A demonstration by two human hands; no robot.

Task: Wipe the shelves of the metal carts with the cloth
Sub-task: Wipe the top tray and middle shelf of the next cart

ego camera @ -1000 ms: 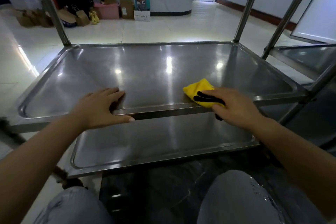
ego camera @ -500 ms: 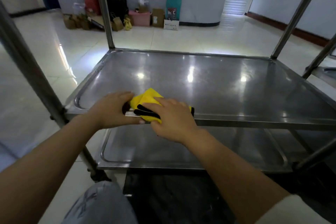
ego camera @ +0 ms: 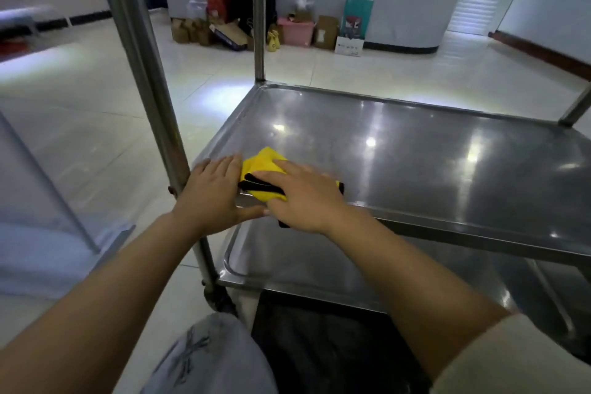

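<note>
my right hand [ego camera: 303,198] lies flat, fingers straight, pressing the yellow cloth [ego camera: 262,166] onto the near left corner of the cart's middle shelf [ego camera: 415,163]. my left hand [ego camera: 211,192] rests spread on the shelf rim, touching the cloth.

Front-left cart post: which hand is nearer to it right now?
Left. The left hand rests on the shelf rim right beside the post; the right hand presses the yellow cloth farther right.
</note>
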